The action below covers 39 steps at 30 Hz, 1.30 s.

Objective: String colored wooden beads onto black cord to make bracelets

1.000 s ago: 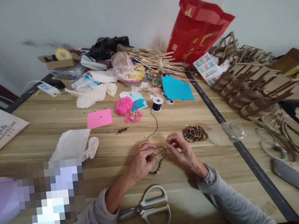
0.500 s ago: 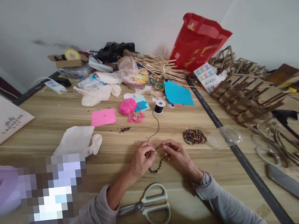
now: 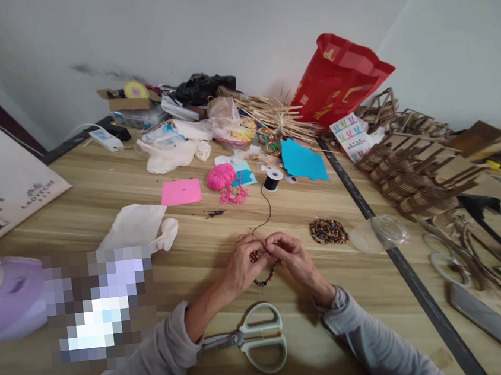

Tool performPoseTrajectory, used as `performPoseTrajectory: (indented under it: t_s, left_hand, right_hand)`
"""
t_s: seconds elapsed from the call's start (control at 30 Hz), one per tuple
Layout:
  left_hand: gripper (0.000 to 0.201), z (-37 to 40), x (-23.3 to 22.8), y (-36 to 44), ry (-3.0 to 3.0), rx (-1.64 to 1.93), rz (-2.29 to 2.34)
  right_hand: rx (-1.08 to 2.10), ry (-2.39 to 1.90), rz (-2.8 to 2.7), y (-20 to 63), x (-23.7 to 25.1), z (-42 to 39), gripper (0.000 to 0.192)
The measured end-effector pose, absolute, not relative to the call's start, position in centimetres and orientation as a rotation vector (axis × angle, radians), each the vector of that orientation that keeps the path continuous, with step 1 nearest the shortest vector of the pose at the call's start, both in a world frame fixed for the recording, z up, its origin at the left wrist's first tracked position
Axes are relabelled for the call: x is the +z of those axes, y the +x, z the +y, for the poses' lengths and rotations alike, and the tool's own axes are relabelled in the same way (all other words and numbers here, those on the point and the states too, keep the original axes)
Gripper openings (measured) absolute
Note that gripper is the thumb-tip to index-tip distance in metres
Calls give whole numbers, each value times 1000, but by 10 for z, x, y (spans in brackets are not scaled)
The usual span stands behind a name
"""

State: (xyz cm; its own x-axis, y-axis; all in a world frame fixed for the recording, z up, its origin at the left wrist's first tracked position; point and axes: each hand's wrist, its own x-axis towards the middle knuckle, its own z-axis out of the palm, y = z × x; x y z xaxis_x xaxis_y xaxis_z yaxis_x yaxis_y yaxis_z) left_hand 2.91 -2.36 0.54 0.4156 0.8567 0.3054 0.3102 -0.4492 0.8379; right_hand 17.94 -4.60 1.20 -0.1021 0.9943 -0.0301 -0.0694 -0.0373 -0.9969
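My left hand (image 3: 243, 264) pinches a string of small multicoloured beads (image 3: 267, 279), part of which is hidden in the fingers. Close against it, my right hand (image 3: 292, 256) has thumb and forefinger together on a thin black cord near the beads. The black cord (image 3: 269, 209) runs from between the hands up to a white-ended spool of black thread (image 3: 272, 180). Below the hands lie scissors (image 3: 262, 336) with pale handles, their blades partly under my left sleeve. A coiled heap of beads (image 3: 328, 232) rests to the right of my right hand.
Pink yarn (image 3: 221, 177), a pink paper (image 3: 180, 192) and a blue sheet (image 3: 303, 159) lie farther back. Black cord scraps (image 3: 214, 213) are nearer. A white plastic bag (image 3: 132, 227) lies left. Brown woven baskets (image 3: 410, 176) and a red bag (image 3: 338, 83) stand right and behind.
My hands have come closer together, the right fingers moving in towards the left. The bead loop is now more covered by them. The whole view has shifted slightly.
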Motion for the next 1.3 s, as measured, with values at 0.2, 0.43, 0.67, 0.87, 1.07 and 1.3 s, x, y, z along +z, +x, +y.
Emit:
performPoseTrajectory:
  t_s: [0.2, 0.43, 0.67, 0.87, 1.07, 1.3]
  left_hand:
    - [11, -24, 8, 23, 2131, 867, 787]
    - [22, -10, 7, 4, 2164, 848, 906]
    - [18, 2, 7, -12, 2151, 742, 979]
    - [16, 5, 4, -13, 2194, 656, 1054]
    - [19, 9, 1, -13, 2219, 594, 1134]
    - [14, 11, -5, -11, 2178, 514, 1165]
  right_hand:
    - [1406, -1111, -1161, 190, 9, -45, 32]
    - [1459, -1213, -1183, 207, -9, -39, 34]
    - [1100, -1288, -1497, 207, -23, -42, 22]
    - [821, -1310, -1767, 205, -24, -45, 17]
    - [823, -1295, -1754, 202, -27, -41, 16]
    - [761, -1278, -1812, 194, -24, -35, 15]
